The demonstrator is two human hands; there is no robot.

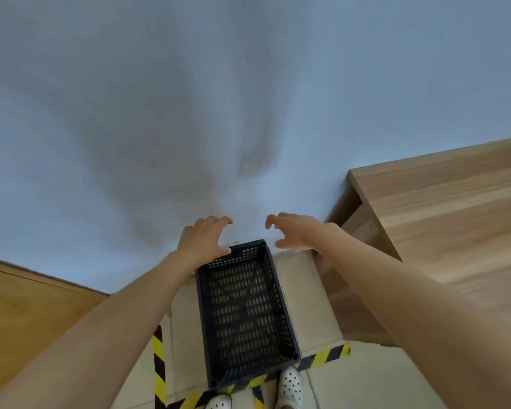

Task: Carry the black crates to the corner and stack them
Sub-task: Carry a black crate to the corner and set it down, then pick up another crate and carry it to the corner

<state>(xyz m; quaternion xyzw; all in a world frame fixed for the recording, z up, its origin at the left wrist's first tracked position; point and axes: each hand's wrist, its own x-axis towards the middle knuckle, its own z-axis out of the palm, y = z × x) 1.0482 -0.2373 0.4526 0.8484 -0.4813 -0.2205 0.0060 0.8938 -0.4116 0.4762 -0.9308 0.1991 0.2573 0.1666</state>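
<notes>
One black crate [244, 314] in view, sitting on the pale tiled floor [322, 308] right below us, between the wall [189, 113] ahead and our white shoes [289, 385]. Near end of it overlaps the yellow-black hazard tape [325, 357]. It's empty and open side up. Long axis runs straight away from us toward the wall, so the short ends are near and far and the long sides sit left and right. Both our hands are out over the far end. Left hand [202, 239] has fingers spread and loosely curled, holding nothing; in the picture it overlaps the far-left corner of the rim, but we can't tell if it's touching or just above. Right hand [292, 233] is likewise spread with curled fingers and empty, just right of the far-right corner, apart from the crate. So the left grip is nearer the crate and the right has a small gap to close. Wooden worktop [440, 208] stands to the right, a wooden panel [27, 314] to the left. No second crate visible, so we judge this one is the base of the stack, either just set down or about to be shifted. If we lift it again, the next move likely means both hands dropping onto the long sides.
</notes>
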